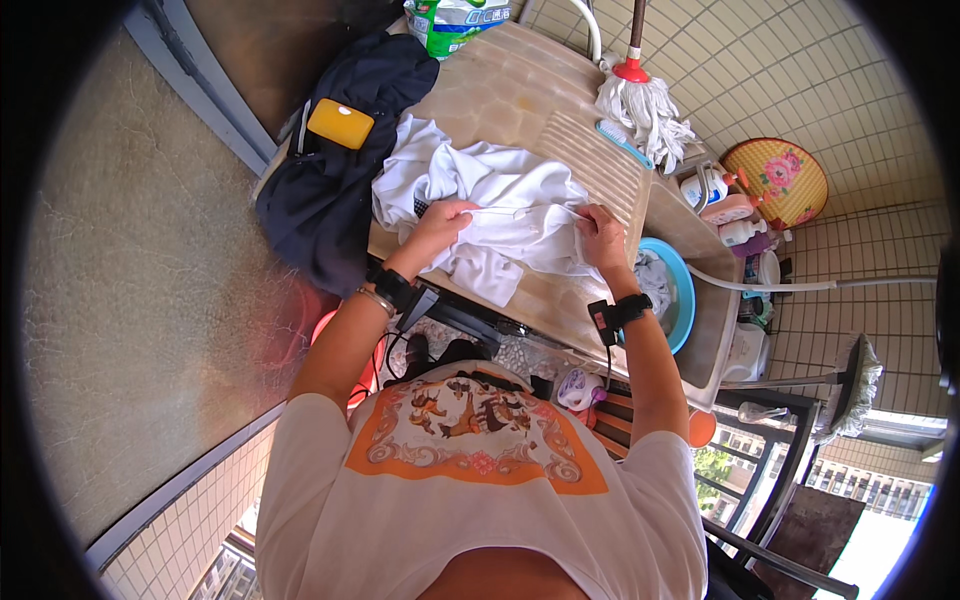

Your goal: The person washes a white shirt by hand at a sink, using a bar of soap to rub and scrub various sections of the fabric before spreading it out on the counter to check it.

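Observation:
A white cloth garment (pixel 500 180) lies crumpled over the stone washing counter (pixel 490 80), part of it drooping at the near edge. My left hand (pixel 440 228) pinches the fabric near its middle. At the garment's right end, my right hand (pixel 602 238) grips another part, so a strip of cloth runs stretched between both hands. Left of the garment sits a dark navy garment (pixel 330 220), bunched and hanging over the counter's side. On top of it rests a yellow soap box or bar (pixel 340 123); I cannot tell which.
A blue basin (pixel 682 300) with wet grey cloth stands in the sink at right. Beyond the ribbed washboard surface (pixel 590 160) are a blue brush (pixel 624 144) and a white mop (pixel 650 115). Several bottles (pixel 740 232) line the wall. A green-white detergent bag (pixel 455 25) stands at the back.

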`<state>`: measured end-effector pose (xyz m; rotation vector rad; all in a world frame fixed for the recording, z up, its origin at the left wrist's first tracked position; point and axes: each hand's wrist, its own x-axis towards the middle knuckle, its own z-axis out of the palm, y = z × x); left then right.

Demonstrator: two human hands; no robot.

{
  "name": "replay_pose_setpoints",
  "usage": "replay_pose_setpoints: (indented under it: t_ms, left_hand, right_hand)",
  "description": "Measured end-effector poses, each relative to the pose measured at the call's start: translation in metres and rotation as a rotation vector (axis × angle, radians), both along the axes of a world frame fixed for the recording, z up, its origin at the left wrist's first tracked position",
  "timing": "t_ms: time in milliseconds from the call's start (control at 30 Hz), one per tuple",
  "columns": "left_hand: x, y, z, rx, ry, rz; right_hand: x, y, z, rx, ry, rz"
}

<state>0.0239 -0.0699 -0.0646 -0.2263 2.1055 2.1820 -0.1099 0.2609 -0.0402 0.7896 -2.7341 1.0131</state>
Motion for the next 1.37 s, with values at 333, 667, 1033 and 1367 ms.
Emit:
replay_pose_setpoints:
  t_ms: [333, 667, 1033, 1367]
  left_hand:
    - [0.000, 0.002, -0.002, -0.055, 0.008, -0.016]
    - [0.005, 0.007, 0.002, -0.057, 0.044, -0.057]
    - [0.001, 0.006, -0.010, -0.046, 0.042, -0.060]
    - [-0.004, 0.012, -0.018, -0.240, 0.126, -0.008]
  right_hand:
    - [0.053, -0.073, 0.058, -0.075, 0.058, 0.238]
    - [0.044, -0.113, -0.020, 0.422, 0.311, 0.184]
    - [0.022, -0.098, -0.018, -0.033, 0.001, 0.134]
    - [0.072, -0.142, 0.005, -0.495, -0.654, 0.173]
